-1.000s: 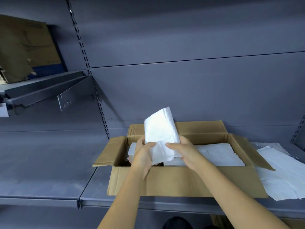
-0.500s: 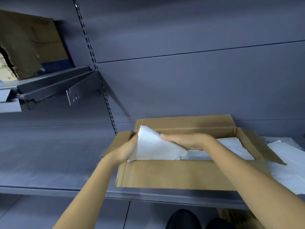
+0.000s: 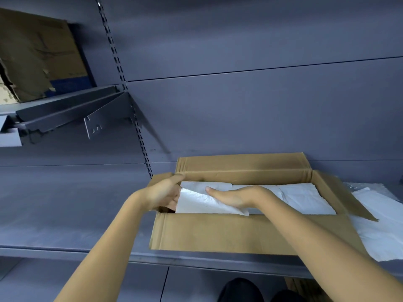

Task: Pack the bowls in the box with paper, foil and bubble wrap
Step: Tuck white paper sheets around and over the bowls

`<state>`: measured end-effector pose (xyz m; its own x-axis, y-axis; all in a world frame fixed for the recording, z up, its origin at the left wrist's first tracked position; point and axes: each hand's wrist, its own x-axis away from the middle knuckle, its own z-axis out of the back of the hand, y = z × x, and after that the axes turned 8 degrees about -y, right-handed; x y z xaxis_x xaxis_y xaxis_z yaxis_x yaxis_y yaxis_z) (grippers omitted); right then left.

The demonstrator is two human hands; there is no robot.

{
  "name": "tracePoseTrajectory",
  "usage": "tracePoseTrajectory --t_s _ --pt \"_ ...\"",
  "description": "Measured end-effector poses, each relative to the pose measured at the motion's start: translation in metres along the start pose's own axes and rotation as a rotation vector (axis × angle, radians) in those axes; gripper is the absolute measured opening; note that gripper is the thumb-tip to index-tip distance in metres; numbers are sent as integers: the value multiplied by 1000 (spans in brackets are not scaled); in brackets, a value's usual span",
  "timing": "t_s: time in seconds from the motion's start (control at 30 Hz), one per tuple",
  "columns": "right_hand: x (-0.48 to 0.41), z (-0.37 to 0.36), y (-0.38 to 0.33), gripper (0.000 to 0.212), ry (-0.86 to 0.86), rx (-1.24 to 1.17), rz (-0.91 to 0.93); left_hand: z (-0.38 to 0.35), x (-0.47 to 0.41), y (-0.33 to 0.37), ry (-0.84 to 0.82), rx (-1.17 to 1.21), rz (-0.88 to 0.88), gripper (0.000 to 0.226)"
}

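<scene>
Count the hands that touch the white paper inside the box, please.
2. The left hand holds the white paper at its left edge; the right hand presses flat on top of it, inside the box.

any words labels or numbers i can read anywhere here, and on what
None can be read.
The torn cardboard at upper left carries faint print, too blurred to read.
The shelf bracket shows small marks, unclear whether letters.
The open box shows no print.
</scene>
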<state>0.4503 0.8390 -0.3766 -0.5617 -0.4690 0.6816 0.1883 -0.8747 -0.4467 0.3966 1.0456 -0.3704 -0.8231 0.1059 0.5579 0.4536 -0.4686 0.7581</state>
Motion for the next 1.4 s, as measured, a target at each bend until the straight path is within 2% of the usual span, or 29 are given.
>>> tracePoseTrajectory --t_s 0.07,0.2,0.3,0.37,0.53,0.73,0.8,0.83,0.87,0.93,1.0,1.03,1.13,1.23,1.3,1.4 --pt "-1 -2 -4 66 -23 19 17 -5 -1 4 26 -13 51 58" --pt "5 -1 -2 86 -37 27 73 -10 -6 4 36 -124 157 66" --pt "9 -1 0 85 -87 -68 158 -10 -9 6 36 -148 224 71" --pt "7 -2 0 85 -97 -91 126 -10 -14 4 44 -160 227 69" --pt "2 -16 -2 75 -55 -19 137 -18 -21 3 43 -176 236 55" --pt "-8 -25 5 73 -64 1 181 -17 -24 3 27 -283 302 64" --pt "-6 -22 9 56 -13 -62 295 -14 -26 0 102 -332 310 80" --pt "-5 -19 11 40 22 -83 356 -12 -28 -2 153 -353 306 83" --pt "-4 -17 13 35 60 -76 399 -10 -29 -5 182 -366 293 76" --pt "-5 -16 21 28 107 -53 425 -8 -31 -6 189 -397 272 45" --pt "-9 -17 25 23 155 -69 456 -11 -30 -3 206 -448 275 29" --pt "-11 -19 26 22 192 -85 474 -13 -31 -1 208 -471 268 28" --pt "-18 -22 30 25 302 -72 476 -15 -24 3 148 -533 146 46" --pt "-22 -22 32 25 357 -113 468 -2 -22 -7 298 -721 -10 60" --pt "-24 -21 30 26 397 -182 472 9 -31 -18 335 -841 -61 50" --pt "-30 -23 27 23 539 -238 476 5 -25 -17 399 -830 -150 17"
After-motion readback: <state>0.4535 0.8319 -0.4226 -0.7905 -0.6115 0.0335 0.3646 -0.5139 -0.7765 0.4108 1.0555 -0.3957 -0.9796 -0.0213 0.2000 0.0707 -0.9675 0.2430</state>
